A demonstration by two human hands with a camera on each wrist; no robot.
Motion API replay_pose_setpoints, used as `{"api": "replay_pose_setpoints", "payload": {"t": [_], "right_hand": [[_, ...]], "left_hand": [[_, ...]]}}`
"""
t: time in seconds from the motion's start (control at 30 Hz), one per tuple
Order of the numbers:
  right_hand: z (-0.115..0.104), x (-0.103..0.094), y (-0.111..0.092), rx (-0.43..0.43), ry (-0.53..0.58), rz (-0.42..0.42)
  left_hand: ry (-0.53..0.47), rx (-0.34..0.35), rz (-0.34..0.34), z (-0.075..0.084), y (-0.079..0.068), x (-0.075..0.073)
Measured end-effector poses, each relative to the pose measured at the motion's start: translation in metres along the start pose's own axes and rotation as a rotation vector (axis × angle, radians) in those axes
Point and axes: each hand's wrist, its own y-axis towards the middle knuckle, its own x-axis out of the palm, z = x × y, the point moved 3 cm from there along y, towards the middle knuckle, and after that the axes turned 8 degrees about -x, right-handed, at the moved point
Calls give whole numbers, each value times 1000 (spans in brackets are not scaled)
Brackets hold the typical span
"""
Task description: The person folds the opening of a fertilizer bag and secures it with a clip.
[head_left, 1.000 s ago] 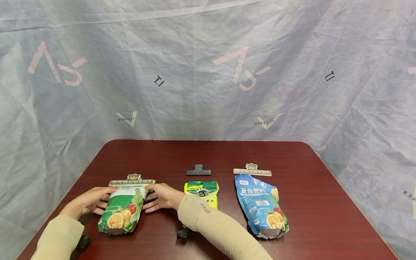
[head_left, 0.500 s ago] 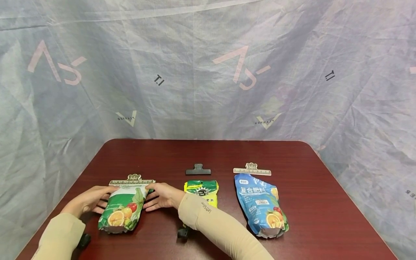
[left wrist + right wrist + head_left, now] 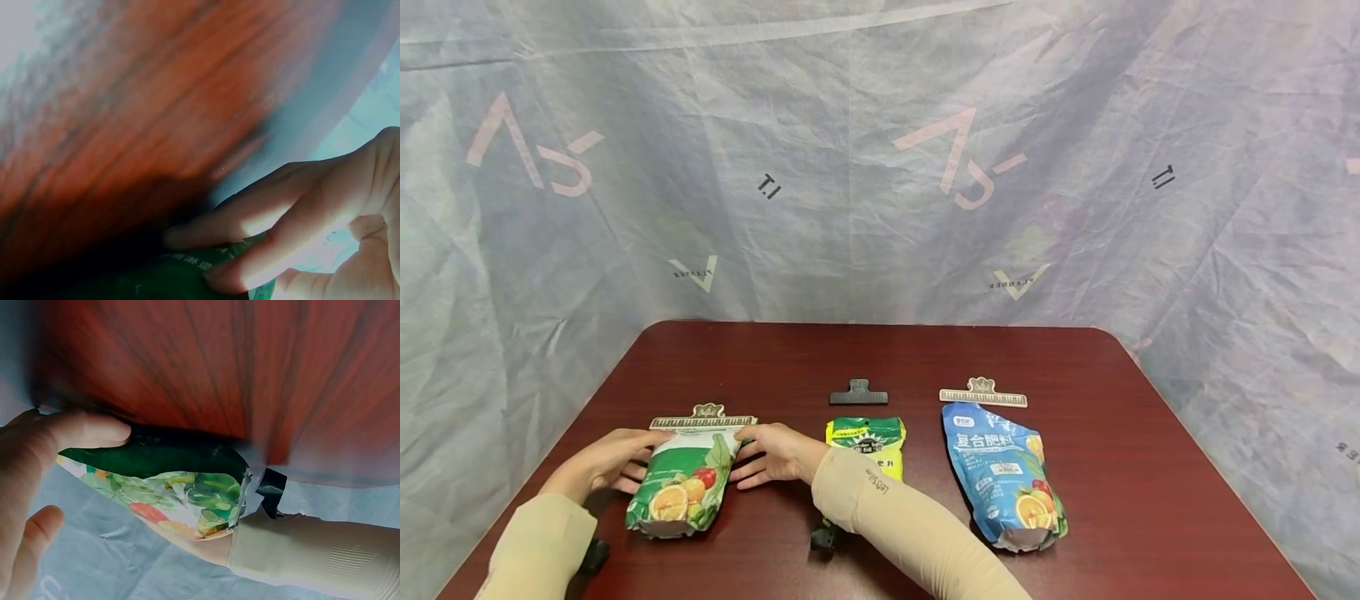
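A green-and-white fertilizer pouch (image 3: 681, 483) with fruit printed on it lies on the table at the left in the head view. My left hand (image 3: 602, 462) holds its left side, thumb on the top left corner and fingers along the side. Opposite, my right hand (image 3: 778, 454) holds the right side, its thumb near the top right corner. The left wrist view shows left fingers (image 3: 250, 262) against the green pouch. A pale ruler-edged bag clip (image 3: 706, 418) meets the pouch's top edge; whether it bites the pouch I cannot tell.
A yellow-and-green pouch (image 3: 880, 433), partly hidden by my right sleeve, lies mid-table below a black bag clip (image 3: 858, 393). To the right is a blue pouch (image 3: 1000, 475) below another pale clip (image 3: 983, 393). Grey cloth (image 3: 850, 167) hangs behind the table.
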Motion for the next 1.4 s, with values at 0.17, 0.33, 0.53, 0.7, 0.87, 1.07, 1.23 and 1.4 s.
{"api": "replay_pose_setpoints", "payload": {"t": [0.17,0.33,0.53,0.7,0.87,1.07,1.23,1.4], "right_hand": [[-2,1,-2,-12,-10,-12],[-3,3,-3,-18,-21,-16],[-4,3,-5,-8,-1,-22],[-6,2,-7,7,13,-29],[-9,2,-8,15,11,-30],[-14,0,-13,8,-21,-29],[-18,-3,-19,9,-67,-40],[-22,-8,-24,6,-119,-33]], "left_hand": [[42,3,27,3,-4,-2],[51,0,47,4,-7,-2],[65,-10,67,3,-5,-4],[76,-14,71,3,-7,-4],[91,-9,77,5,-8,-3],[123,3,75,10,-11,-1],[170,8,105,14,-15,0],[237,0,155,17,-20,-2]]}}
